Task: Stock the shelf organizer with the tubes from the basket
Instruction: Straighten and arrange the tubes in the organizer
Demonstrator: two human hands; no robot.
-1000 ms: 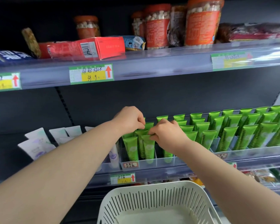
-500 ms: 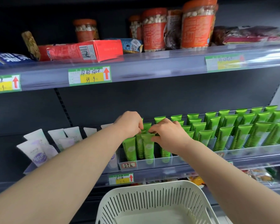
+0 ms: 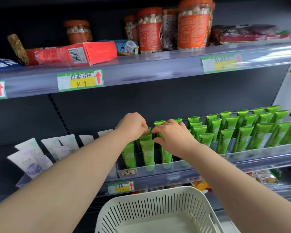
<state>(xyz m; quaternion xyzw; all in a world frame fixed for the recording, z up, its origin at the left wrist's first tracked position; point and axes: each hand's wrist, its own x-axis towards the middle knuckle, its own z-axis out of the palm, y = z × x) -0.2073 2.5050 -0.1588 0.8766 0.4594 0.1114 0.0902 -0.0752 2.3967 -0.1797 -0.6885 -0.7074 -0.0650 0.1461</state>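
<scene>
One head-worn wide-angle camera faces the shelf organizer (image 3: 157, 168) from nearby.

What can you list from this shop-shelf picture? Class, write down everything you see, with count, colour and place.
shelf organizer: one, clear, middle shelf
green tubes: many, green, upright in it
pale tubes: several, white and lilac, middle shelf left
basket: one, cream, bottom centre, no tubes visible inside
jars: several, orange lids, top shelf
red box: one, red, top shelf left
price labels: four, green and yellow, shelf edges
left hand: one, pinching a green tube top
right hand: one, fingers curled on green tubes
</scene>
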